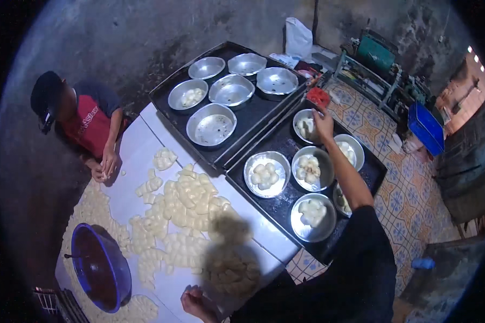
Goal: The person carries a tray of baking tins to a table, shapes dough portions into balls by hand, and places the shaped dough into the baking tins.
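Note:
My right hand [322, 124] reaches over the back pan [307, 134] of dough pieces on the near black tray [275, 210], fingers curled on something I cannot make out, just below a red object [318, 96]. Other round metal pans [312, 215] on this tray also hold pale dough balls. My left hand [196, 301] is low at the table's front, fingers curled and their contents hidden, beside spread dough pieces [188, 196] and a blue bowl [124, 277] of brown liquid with a handled utensil.
A second black tray [161, 99] holds mostly bare pans. At left, another person [91, 129] works dough with both hands at the white table [148, 134]. Green machinery [377, 51], a blue crate [425, 126] and a white sack [299, 37] stand beyond the trays on and around tiled flooring.

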Demonstrator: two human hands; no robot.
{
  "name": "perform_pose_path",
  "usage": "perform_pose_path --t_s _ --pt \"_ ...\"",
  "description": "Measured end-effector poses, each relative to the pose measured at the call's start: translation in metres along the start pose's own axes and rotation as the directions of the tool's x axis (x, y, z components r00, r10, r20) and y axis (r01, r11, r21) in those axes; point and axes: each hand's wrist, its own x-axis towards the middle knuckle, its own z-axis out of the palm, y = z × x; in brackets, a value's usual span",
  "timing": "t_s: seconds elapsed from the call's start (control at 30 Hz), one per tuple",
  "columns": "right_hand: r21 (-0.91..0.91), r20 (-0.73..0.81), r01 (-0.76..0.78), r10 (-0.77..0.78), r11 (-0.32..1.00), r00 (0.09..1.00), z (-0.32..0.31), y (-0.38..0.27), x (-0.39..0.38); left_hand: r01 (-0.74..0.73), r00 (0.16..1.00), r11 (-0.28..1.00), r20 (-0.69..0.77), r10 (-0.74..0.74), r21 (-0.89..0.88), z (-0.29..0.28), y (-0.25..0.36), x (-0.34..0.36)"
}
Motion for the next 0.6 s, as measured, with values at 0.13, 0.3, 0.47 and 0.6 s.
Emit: perform_pose_path --t_s 0.13,0.3,0.47,0.6 --pt "0.546 0.145 -0.217 0.164 0.809 0.976 0.005 -0.088 -0.038 -0.224 0.974 0.975 0.029 0.224 0.0 -0.018 -0.019 0.004" --pt "0.43 0.55 -0.614 0.347 0.662 0.76 0.071 -0.191 -0.083 -0.243 0.926 0.968 0.284 0.25 -0.059 -0.006 -0.03 0.037" --pt "0.266 0.079 -0.462 0.458 0.846 0.885 0.12 -0.185 -0.084 -0.186 0.801 0.98 0.589 0.107 0.075 0.056 0.013 0.025" --pt "0.402 -0.111 -0.235 0.302 0.885 0.947 0.089 -0.162 -0.064 -0.271 0.752 0.959 0.64 0.161 0.077 0.077 0.019 0.008"
